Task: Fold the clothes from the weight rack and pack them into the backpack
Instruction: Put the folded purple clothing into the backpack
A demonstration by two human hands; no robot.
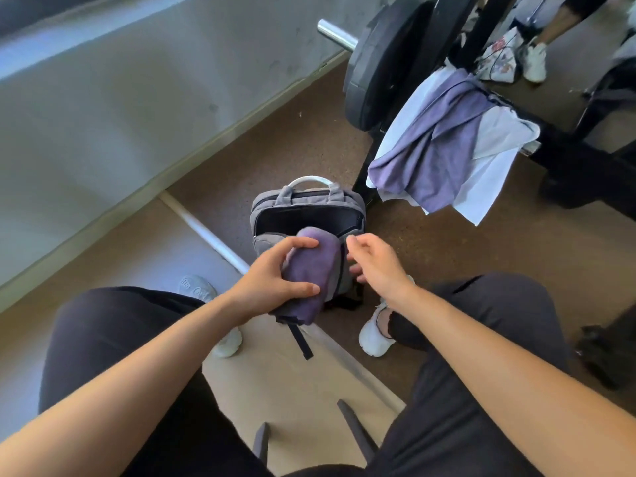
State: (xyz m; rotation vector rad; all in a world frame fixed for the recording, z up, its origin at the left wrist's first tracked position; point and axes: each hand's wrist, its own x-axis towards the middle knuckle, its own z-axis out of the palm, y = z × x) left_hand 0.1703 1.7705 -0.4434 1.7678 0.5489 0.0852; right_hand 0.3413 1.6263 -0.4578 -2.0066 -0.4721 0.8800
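Note:
A grey backpack [275, 204] stands upright on the floor between my feet, its main compartment unzipped and dark inside. My left hand [272, 277] grips a folded purple garment [315, 266] held over the backpack's front, its top end near the opening. My right hand [375, 259] hovers just right of the garment with loosely spread fingers, holding nothing. On the black weight rack [557, 142] at the upper right hang a purple cloth [444, 146] and a white cloth [488, 173] beneath it.
Black weight plates [378, 63] on a steel bar [335, 34] stand behind the backpack. A white pipe [203, 228] runs along the brown floor by the grey wall. Another person's leg and white shoe [535, 60] show at the top right. My white shoes flank the backpack.

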